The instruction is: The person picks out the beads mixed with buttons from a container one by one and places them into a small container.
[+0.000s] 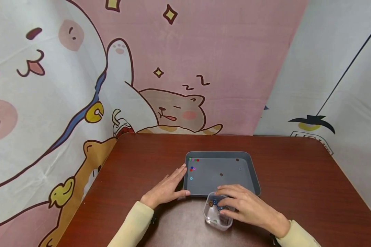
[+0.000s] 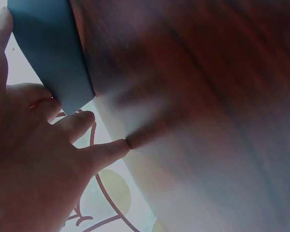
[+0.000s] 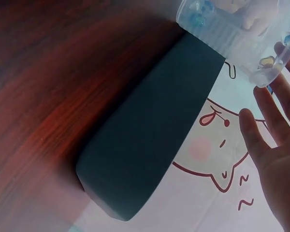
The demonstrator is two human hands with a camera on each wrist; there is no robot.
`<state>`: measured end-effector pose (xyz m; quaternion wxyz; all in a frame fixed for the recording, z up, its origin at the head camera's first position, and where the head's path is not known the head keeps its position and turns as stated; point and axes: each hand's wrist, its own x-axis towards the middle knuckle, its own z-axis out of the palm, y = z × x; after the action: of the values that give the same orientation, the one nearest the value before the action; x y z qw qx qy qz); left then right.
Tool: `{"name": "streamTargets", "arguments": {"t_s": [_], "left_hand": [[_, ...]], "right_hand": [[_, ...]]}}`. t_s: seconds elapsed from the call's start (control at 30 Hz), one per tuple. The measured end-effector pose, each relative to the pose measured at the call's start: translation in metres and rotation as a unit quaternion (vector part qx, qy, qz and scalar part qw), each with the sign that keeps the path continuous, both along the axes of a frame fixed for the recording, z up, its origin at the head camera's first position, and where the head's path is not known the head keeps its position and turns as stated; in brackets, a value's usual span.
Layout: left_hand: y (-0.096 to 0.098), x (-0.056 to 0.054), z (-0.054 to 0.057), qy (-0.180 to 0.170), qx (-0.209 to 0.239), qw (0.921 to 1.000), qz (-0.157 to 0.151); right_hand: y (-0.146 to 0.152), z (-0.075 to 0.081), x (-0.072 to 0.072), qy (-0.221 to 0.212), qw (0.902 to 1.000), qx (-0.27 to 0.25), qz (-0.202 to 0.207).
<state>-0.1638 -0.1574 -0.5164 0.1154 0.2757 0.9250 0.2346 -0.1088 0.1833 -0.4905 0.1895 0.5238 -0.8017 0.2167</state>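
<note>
A clear plastic container (image 1: pixel 206 216) stands at the near edge of the grey tray (image 1: pixel 210 187). Inside it lie several small beads (image 1: pixel 215 202), mostly blue and brown. My right hand (image 1: pixel 245 206) is over the container's right side with loosely bent fingers, some of them dipping at its opening. In the right wrist view, fingertips (image 3: pixel 262 96) lie beside the container's rim; whether they touch a bead is hidden. My left hand (image 1: pixel 167 190) lies at the tray's left side, fingers extended, with fingertips and thumb against its edge.
Small coloured beads (image 1: pixel 192 168) sit in loose groups along the tray's left side. Brown beads (image 1: pixel 221 174) and a pale ring lie farther right. The brown wooden table (image 1: pixel 151 154) runs back to a wall cloth (image 1: pixel 235 68) with cartoon animals.
</note>
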Motion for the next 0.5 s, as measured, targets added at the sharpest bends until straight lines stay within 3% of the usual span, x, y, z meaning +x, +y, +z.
{"name": "streamTargets", "arguments": {"t_s": [0.27, 0.5], "left_hand": [[0.0, 0.0, 0.0, -0.001, 0.003, 1.0, 0.001], [0.0, 0.0, -0.001, 0.001, 0.006, 1.0, -0.001]], "right_hand": [[0.0, 0.001, 0.002, -0.009, 0.9999, 0.005, -0.004], [0.001, 0.011, -0.006, -0.033, 0.9991, 0.0, -0.026]]}}
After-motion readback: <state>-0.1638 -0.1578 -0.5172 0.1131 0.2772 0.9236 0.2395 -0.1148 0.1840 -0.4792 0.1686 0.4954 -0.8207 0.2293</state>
